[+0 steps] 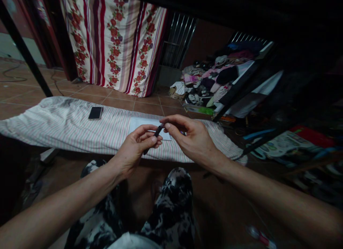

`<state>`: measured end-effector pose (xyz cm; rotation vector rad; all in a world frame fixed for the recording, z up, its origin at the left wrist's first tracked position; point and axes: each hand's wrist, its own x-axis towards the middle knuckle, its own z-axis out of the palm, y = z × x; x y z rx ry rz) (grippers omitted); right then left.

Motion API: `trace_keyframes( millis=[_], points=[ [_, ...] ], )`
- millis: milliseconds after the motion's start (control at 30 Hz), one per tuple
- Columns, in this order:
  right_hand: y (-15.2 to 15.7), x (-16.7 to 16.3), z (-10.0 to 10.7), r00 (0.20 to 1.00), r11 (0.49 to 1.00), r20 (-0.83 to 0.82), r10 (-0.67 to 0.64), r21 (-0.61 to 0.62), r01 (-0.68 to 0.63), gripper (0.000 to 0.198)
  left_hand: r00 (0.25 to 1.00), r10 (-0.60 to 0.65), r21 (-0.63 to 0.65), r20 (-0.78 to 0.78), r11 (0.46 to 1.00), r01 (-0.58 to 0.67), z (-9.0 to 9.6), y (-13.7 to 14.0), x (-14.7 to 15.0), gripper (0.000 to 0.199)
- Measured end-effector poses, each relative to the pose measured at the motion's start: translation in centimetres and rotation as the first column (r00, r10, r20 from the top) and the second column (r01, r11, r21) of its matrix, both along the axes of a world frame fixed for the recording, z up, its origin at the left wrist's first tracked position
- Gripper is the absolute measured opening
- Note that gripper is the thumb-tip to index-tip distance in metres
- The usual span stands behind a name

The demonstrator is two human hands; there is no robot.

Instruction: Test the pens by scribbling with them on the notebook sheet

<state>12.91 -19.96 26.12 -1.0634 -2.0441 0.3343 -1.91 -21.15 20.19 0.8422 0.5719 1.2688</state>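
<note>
A: What is in the grip?
B: A slim black pen [158,130]. The left hand [146,140] holds it between thumb and fingers, and the thumb and forefinger of the right hand [191,134] close on its upper end. It tilts, upper end toward the right.
A: Where is it exactly?
B: In the air, in front of a spiral notebook [135,124] lying on a striped cloth [64,125].
A: Anything in the way?
B: The hands themselves hide much of the notebook. Something small and dark shows under the right hand, too little of it to name.
A: And further along the cloth?
B: A smartphone [95,113], dark screen up, well apart from the notebook on the left. Below the cloth's near edge are knees in black-and-white patterned trousers [178,186].
A: Beyond that?
B: Tiled floor [120,97], then a hanging floral curtain [115,45]. Right of it stands a barred metal gate [178,38], and near that a heap of clothes [211,79] beside a cardboard box [177,95]. A dark pole [25,47] slants across the left, and a bottle [259,237] lies low on the right.
</note>
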Motion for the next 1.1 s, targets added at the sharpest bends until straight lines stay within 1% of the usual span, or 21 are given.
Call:
trace_keyframes(
  millis=[300,700,867,1100],
  points=[
    [-0.04,-0.06,0.41,1.0,1.0,0.007,0.012,0.008,-0.012,0.013,1.0,-0.002,-0.011,-0.001,1.0,0.002,-0.19,-0.03,-0.01,0.028],
    [0.26,0.24,0.61,0.995,0.992,-0.034,0.095,-0.078,-0.098,0.012,1.0,-0.004,-0.013,-0.001,1.0,0.004,-0.07,-0.25,-0.14,0.028],
    [0.17,0.23,0.76,0.993,0.991,-0.029,0.117,-0.067,-0.119,0.015,1.0,-0.005,-0.005,0.002,1.0,0.005,-0.1,-0.21,-0.17,0.028],
    [0.21,0.27,0.71,0.995,0.994,-0.02,0.099,-0.054,-0.1,0.016,1.0,-0.019,0.022,0.006,1.0,0.019,-0.21,-0.17,-0.21,0.027]
  ],
)
